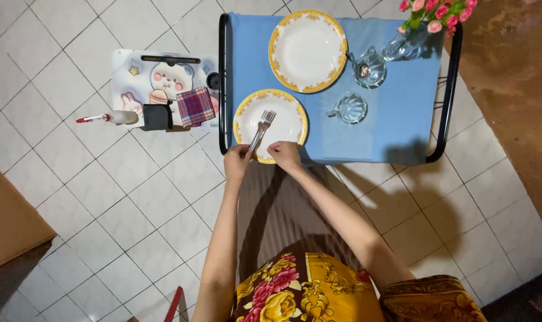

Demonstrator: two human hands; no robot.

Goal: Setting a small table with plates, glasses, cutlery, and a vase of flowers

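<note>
A small white plate (283, 122) with a yellow patterned rim sits at the near left of a blue-covered table (396, 119). A silver fork (262, 126) lies across the plate, tines pointing away from me. My left hand (237, 160) pinches the fork's handle at the plate's near rim. My right hand (284, 154) rests on the same rim, fingers curled, touching the handle end or the plate; which one I cannot tell.
A larger matching plate (307, 50) lies farther back. Two glass cups (350, 108) (370, 67) and a glass vase of pink flowers (429, 24) stand to the right. Left, a small cartoon-printed table (133, 74) holds a checked cloth (195, 106), black box and bottle (113, 117).
</note>
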